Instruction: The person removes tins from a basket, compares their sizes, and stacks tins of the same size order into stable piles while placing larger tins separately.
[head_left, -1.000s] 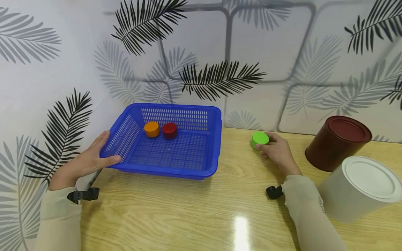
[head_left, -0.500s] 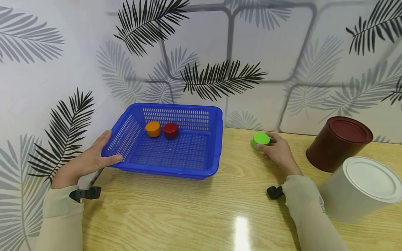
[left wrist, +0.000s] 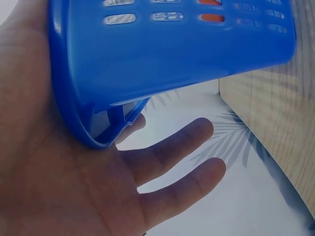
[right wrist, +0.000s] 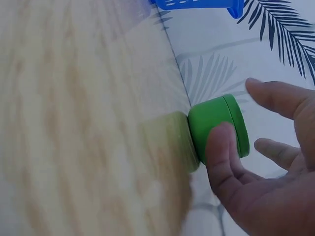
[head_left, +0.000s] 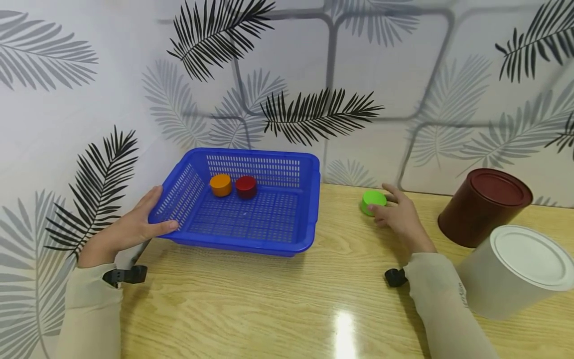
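Observation:
My left hand (head_left: 130,229) rests against the left front corner of a blue plastic basket (head_left: 242,243), thumb along the front and fingers by the left side. In the left wrist view, the basket's rim lies against the palm and the fingers (left wrist: 184,191) stretch out, spread. Inside the basket, an orange round container (head_left: 220,185) and a dark red one (head_left: 246,187) sit side by side. To the right, a small green lidded round container (head_left: 373,201) stands on the table. My right hand (head_left: 402,218) is beside it, thumb at its near side, other fingers spread apart from it.
A large dark red canister (head_left: 484,207) and a large white canister (head_left: 515,271) stand right of my right arm. Leaf-patterned cloth (head_left: 296,60) rises behind the wooden table (head_left: 251,309) and along its left side.
My right hand's fingers have loosened from the green container, the index finger lifting up and away. The container stays in place. My left hand keeps its spot at the basket corner.

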A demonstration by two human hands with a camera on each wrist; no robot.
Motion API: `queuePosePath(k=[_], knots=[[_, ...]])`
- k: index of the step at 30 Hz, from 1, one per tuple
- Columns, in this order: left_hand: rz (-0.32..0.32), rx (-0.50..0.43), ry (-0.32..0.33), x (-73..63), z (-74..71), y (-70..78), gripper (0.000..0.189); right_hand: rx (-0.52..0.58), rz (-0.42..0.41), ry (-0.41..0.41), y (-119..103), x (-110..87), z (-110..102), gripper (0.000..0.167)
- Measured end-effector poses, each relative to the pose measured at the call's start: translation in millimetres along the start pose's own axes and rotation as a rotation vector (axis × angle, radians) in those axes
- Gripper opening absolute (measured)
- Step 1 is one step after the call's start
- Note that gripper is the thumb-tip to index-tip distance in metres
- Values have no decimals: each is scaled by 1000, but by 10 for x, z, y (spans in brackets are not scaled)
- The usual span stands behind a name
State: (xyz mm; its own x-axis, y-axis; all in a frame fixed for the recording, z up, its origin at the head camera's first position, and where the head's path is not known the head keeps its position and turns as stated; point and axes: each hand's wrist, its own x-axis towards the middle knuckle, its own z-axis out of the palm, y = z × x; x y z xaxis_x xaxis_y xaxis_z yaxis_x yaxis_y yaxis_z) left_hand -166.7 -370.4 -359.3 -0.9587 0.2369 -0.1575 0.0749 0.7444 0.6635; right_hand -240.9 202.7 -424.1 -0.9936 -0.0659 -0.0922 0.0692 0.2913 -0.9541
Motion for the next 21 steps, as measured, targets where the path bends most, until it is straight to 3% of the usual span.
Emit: queuePosePath(k=[9, 21], knots=[[-8, -4, -1, 25, -14, 37, 114, 9, -84, 26, -196, -83, -36, 82], [-13, -13, -4, 20, 9, 7, 113, 120, -219, -26, -541, -216, 167, 74]])
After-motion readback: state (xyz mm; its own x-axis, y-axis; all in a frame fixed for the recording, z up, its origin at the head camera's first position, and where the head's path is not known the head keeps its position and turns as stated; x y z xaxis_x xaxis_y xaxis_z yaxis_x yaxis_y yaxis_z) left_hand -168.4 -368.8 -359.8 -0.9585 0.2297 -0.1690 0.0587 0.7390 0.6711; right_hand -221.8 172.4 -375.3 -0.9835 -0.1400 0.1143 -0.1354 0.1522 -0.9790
